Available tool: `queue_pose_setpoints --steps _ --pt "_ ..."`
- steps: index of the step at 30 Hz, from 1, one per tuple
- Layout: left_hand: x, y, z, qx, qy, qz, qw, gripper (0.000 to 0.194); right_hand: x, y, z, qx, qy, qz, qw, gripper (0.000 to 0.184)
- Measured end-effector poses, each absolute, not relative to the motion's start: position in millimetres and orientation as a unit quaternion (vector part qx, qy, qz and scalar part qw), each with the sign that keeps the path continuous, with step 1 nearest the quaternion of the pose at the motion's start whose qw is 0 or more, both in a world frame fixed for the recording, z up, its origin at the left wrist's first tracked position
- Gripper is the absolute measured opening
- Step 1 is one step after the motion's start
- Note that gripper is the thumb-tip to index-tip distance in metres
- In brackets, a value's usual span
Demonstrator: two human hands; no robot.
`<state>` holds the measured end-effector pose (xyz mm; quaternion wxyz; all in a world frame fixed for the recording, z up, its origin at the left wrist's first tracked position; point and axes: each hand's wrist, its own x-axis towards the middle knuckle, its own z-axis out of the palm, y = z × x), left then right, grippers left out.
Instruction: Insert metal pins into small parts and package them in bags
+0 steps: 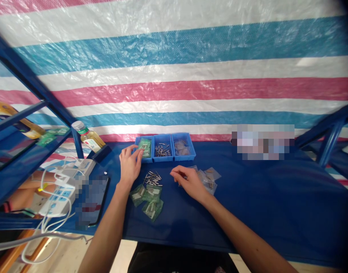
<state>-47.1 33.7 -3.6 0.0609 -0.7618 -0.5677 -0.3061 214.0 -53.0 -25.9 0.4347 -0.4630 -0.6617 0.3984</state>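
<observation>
Green bags (154, 209) lie at seven o'clock, shiny and see-through, silver pins (153, 178) at their twelve o'clock. The bottle label (92, 144) at nine is too small to read. The left hand (130, 167) looks loosely open by a blue box (147, 160); whether the curled right hand (190, 181) grips anything cannot be told.

Blue table (247, 197): three bins (163, 159), metal pins (153, 178), green packets (152, 193), clear packets (211, 175).
</observation>
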Motion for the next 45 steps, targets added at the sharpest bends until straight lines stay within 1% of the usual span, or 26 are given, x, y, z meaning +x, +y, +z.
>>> queue_pose_setpoints --steps 4,8,11,17,22,26,31,37,41,45 --pt "-44 32 -2 -0.784 -0.556 -0.273 0.049 0.037 213 -54 -25 -0.446 -0.762 0.264 0.387 0.021" --pt "-44 33 -6 -0.782 -0.546 -0.299 0.039 0.037 206 -57 -23 -0.433 -0.833 0.159 0.305 0.020" --pt "-42 32 -5 -0.777 -0.529 -0.339 0.038 0.035 199 -58 -22 -0.426 -0.857 0.124 0.261 0.017" --pt "-33 23 6 -0.773 -0.495 -0.396 0.022 0.033 188 -56 -26 -0.404 -0.885 0.084 0.215 0.016" --pt "-28 19 10 -0.787 -0.461 -0.410 0.008 0.030 183 -56 -28 -0.404 -0.890 0.061 0.201 0.015" --pt "-24 15 9 -0.819 -0.408 -0.403 -0.018 0.026 186 -58 -25 -0.416 -0.876 0.076 0.231 0.017" --pt "-17 9 6 -0.842 -0.368 -0.395 -0.024 0.020 203 -57 -20 -0.447 -0.812 0.170 0.334 0.013" --pt "-8 4 8 -0.884 -0.311 -0.341 -0.074 0.021 216 -51 -16 -0.476 -0.715 0.235 0.455 0.018" --pt "-2 0 9 -0.902 -0.286 -0.306 -0.104 0.021 214 -52 -13 -0.479 -0.688 0.252 0.483 0.022" --pt "3 -3 10 -0.906 -0.276 -0.298 -0.116 0.019 212 -53 -14 -0.473 -0.682 0.261 0.492 0.021"
